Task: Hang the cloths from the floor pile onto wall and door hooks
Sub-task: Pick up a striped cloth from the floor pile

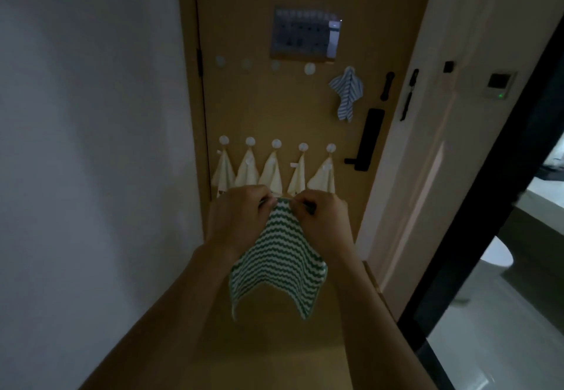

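A green-and-white wavy striped cloth (279,256) hangs in front of me. My left hand (238,217) and my right hand (320,218) pinch its top corner close together. Behind them is a tan door (265,108). A lower row of round white hooks (276,143) carries several cream cloths (271,174). An upper row of round hooks (309,68) on the door is bare. A blue-and-white striped cloth (346,92) hangs at the upper right of the door. The floor pile is out of view.
A black door handle and lock (367,142) sit at the door's right edge. A grey notice sheet (305,35) is stuck high on the door. A white wall (91,145) runs along the left. A dark-framed opening (476,237) at the right leads to a tiled room.
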A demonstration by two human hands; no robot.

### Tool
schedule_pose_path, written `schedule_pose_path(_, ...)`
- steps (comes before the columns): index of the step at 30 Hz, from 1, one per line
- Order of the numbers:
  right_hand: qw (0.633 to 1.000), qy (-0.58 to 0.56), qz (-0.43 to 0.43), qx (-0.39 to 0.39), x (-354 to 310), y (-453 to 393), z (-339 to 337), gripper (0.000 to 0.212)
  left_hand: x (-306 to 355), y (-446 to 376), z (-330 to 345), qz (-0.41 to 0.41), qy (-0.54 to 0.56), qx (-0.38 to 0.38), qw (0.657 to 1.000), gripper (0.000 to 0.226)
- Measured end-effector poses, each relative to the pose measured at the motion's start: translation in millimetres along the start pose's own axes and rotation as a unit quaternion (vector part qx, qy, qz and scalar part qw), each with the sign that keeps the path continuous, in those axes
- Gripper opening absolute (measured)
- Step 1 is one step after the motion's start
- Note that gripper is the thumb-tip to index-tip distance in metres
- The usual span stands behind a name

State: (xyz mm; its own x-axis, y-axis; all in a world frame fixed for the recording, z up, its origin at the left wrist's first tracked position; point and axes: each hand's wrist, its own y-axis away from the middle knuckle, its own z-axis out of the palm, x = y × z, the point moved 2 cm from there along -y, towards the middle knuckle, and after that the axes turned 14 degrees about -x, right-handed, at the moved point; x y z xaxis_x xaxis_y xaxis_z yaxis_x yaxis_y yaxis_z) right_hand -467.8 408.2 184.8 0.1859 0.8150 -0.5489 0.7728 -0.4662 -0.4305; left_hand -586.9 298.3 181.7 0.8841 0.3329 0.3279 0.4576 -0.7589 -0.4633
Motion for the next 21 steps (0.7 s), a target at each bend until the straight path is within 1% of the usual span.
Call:
schedule_pose_path(7,1.000,-0.021,0.005,-0.015,64.4,-94.7,7.4,0.015,-27.5,-99.5,46.6,-0.001,0.033,0.003,0.999,0.018)
schedule_pose_path(10,1.000,-0.009,0.005,-0.006,91.9,-135.0,8.7,0.017,-38.9,-145.2,70.5,0.006,0.057,-0.009,0.998,0.019)
schedule_pose_path(14,1.000,0.006,0.013,0.017,129.0,-195.2,10.9,0.020,-57.1,-211.1,101.0,0.017,0.067,-0.004,0.998,0.022)
schedule_pose_path(18,0.999,0.008,0.029,0.025,165.7,-261.3,13.9,0.020,-79.2,-286.7,128.0,0.036,0.130,-0.027,0.990,0.023)
schedule_pose_path(21,0.998,0.012,0.048,0.032,191.0,-314.4,13.5,0.023,-95.2,-343.4,140.1,0.060,0.108,-0.028,0.992,0.028)
